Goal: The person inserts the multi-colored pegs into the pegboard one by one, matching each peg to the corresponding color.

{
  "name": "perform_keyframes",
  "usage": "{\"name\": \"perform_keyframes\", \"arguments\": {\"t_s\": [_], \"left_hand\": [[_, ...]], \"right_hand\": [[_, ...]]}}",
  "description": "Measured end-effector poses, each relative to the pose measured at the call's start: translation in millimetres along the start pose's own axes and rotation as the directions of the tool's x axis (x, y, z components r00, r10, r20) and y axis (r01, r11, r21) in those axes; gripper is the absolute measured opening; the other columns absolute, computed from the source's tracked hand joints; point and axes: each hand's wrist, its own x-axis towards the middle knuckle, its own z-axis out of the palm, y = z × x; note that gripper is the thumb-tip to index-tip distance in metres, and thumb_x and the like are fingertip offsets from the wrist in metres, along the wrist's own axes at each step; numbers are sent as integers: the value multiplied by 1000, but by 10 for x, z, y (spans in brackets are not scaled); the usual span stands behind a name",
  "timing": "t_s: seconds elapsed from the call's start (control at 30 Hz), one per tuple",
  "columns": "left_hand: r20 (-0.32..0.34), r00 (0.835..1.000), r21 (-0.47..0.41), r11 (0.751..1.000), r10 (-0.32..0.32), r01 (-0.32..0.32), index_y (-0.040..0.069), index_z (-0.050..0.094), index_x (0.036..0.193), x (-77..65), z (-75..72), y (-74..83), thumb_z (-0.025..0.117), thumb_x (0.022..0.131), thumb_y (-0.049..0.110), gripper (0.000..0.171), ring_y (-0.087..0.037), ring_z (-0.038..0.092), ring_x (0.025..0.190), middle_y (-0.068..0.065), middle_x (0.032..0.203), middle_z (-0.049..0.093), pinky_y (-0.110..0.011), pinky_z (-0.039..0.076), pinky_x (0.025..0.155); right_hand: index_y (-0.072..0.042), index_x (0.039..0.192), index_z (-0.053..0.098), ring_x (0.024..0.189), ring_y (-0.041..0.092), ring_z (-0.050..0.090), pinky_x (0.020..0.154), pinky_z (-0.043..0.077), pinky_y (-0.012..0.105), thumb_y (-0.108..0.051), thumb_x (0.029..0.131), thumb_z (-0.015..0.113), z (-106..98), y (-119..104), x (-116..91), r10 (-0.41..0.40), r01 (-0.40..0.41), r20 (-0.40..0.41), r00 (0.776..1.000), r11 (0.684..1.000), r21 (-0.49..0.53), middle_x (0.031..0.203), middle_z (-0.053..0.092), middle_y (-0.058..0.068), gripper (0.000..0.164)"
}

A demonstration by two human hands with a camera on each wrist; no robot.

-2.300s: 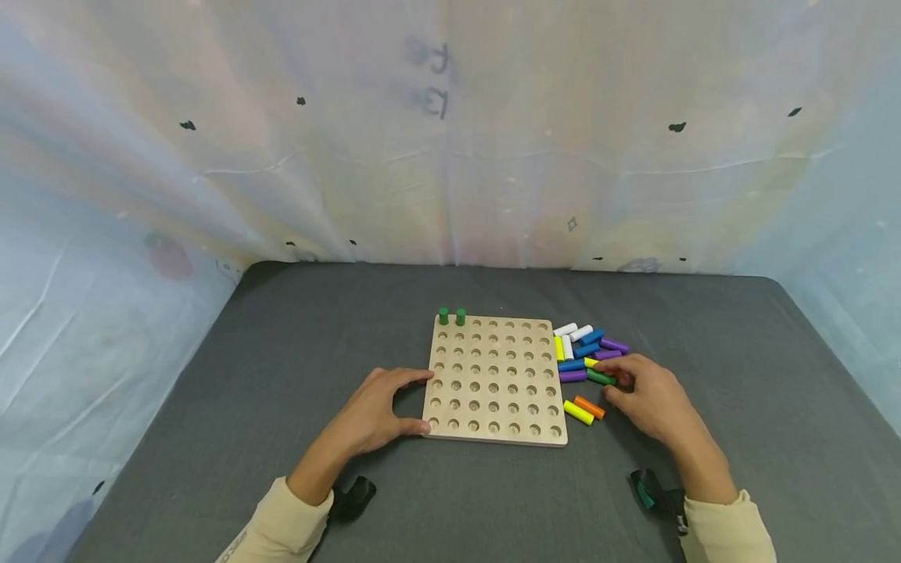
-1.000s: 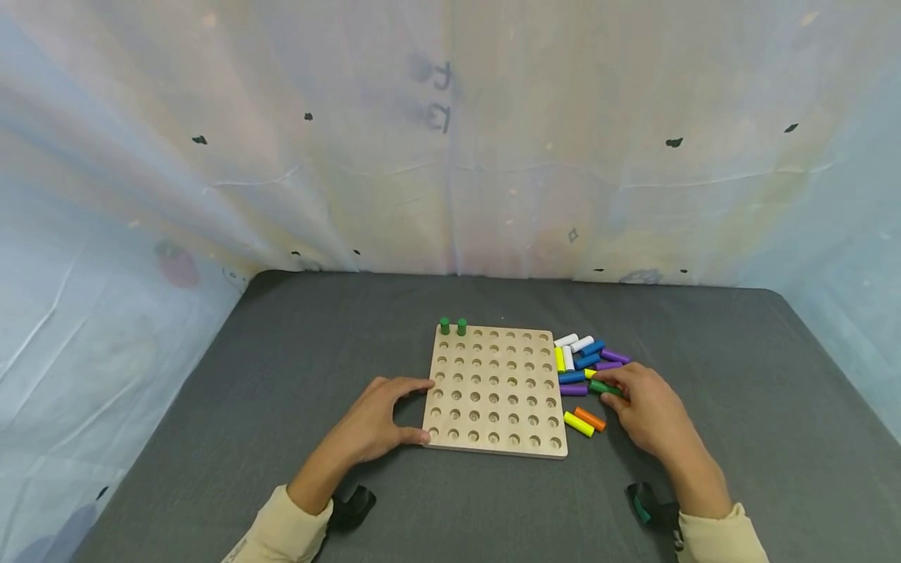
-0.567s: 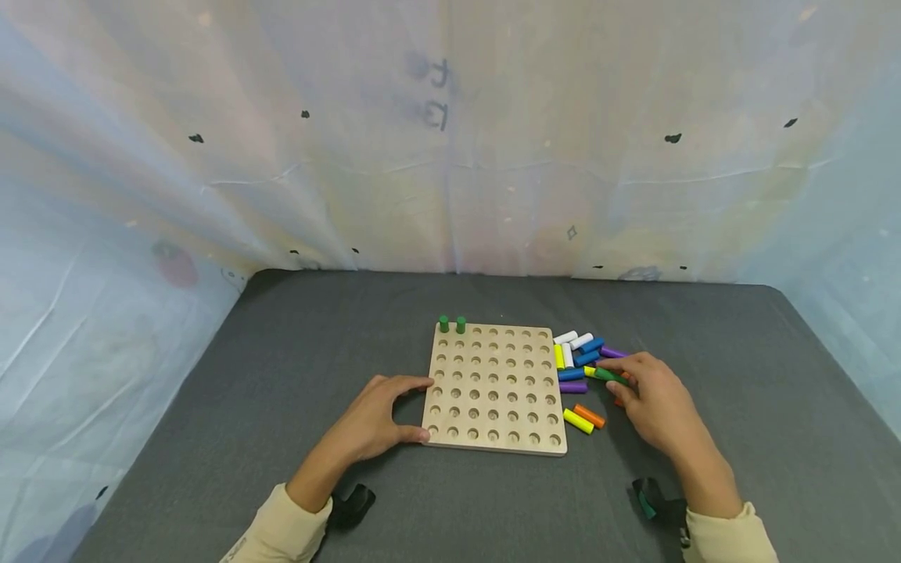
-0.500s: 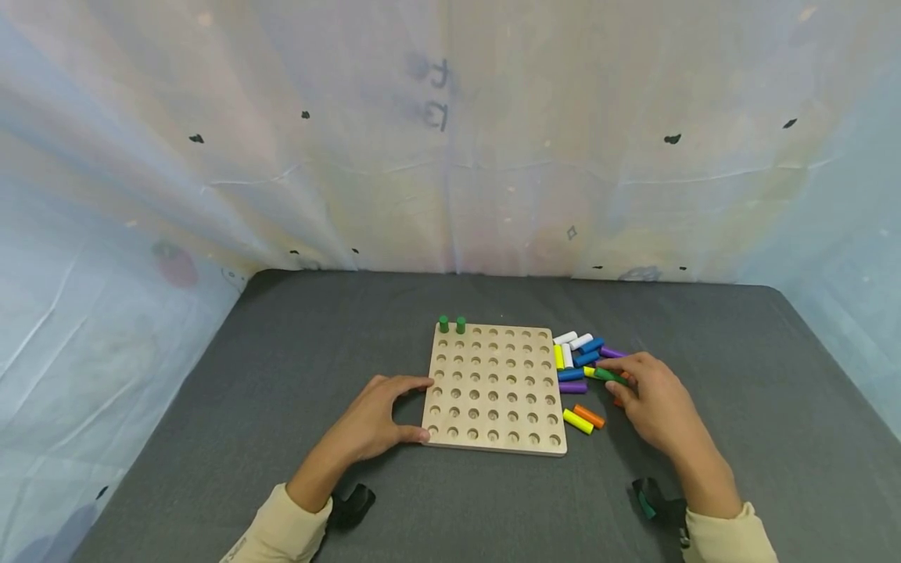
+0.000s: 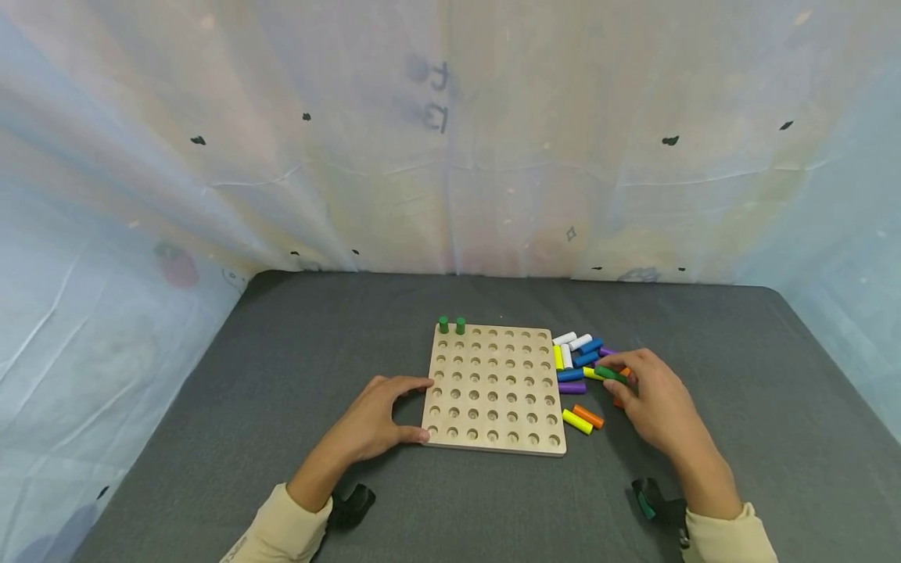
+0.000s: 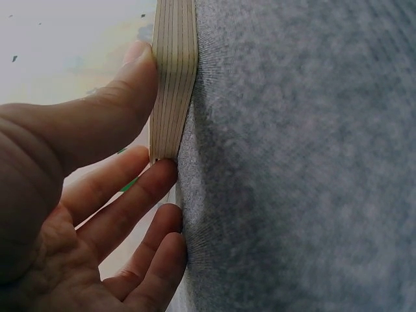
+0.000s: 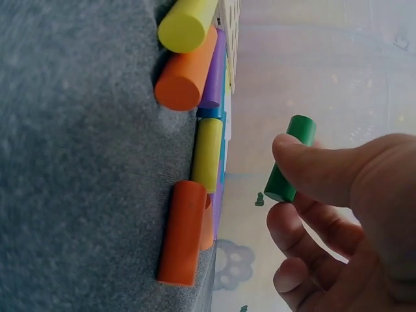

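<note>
A square wooden pegboard [image 5: 483, 386] with rows of round holes lies on the table. Two green pegs [image 5: 461, 326] stand in its far left corner. My left hand [image 5: 376, 418] touches the board's left side, thumb at the near corner and fingers spread apart along the edge. In the left wrist view the thumb [image 6: 120, 97] rests against the layered wood edge [image 6: 174, 58]. My right hand [image 5: 655, 395] pinches a green peg [image 7: 281, 185] between thumb and fingers, raised above the loose pegs right of the board.
Loose white [image 5: 565, 338], blue [image 5: 571, 375], purple [image 5: 572, 388] and yellow pegs lie close along the board's right side. A yellow peg [image 5: 577, 422] and an orange peg [image 5: 588, 416] lie nearer. A red-orange peg [image 7: 182, 234] is under my right hand. A patterned curtain hangs behind.
My right hand has taken hold of the green peg and lifted it from the pile, uncovering orange pegs beneath. My left hand stays at the board's edge.
</note>
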Motion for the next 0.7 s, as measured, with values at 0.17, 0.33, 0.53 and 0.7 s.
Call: {"name": "perform_keyframes", "arguments": {"t_s": [0.17, 0.33, 0.53, 0.7], "left_hand": [[2, 1000, -2, 1000, -7, 7, 31, 62, 134, 5, 3, -7, 92, 68, 27, 73, -20, 51, 123, 4, 139, 61, -50, 45, 103], [8, 1000, -7, 1000, -6, 6, 31, 62, 134, 11, 2, -13, 92, 68, 27, 73, -20, 51, 122, 3, 139, 61, -49, 44, 103], [9, 1000, -4, 1000, -1, 1, 30, 62, 135, 16, 4, -12, 92, 68, 27, 73, -21, 51, 123, 3, 140, 60, -50, 44, 104], [9, 1000, -2, 1000, -1, 1, 30, 62, 135, 16, 4, -8, 92, 68, 27, 73, -21, 51, 123, 2, 141, 60, -50, 44, 104]], "right_hand": [[-8, 116, 68, 92, 27, 53, 72, 43, 41, -12, 94, 68, 7, 0, -12, 3, -3, -21, 1000, 1000, 14, 117, 58, 16, 22], [-8, 117, 66, 91, 27, 53, 70, 42, 38, -13, 94, 68, 7, -7, -13, 17, -16, -27, 1000, 1000, 24, 109, 56, 14, 23], [-9, 118, 63, 88, 26, 52, 67, 38, 34, -15, 95, 68, -1, -3, 1, 24, -23, -21, 1000, 999, 32, 99, 55, 10, 25], [-9, 117, 61, 88, 26, 53, 68, 38, 34, -17, 96, 67, -1, 7, 9, 12, -10, -28, 1000, 999, 37, 97, 56, 8, 23]]}}
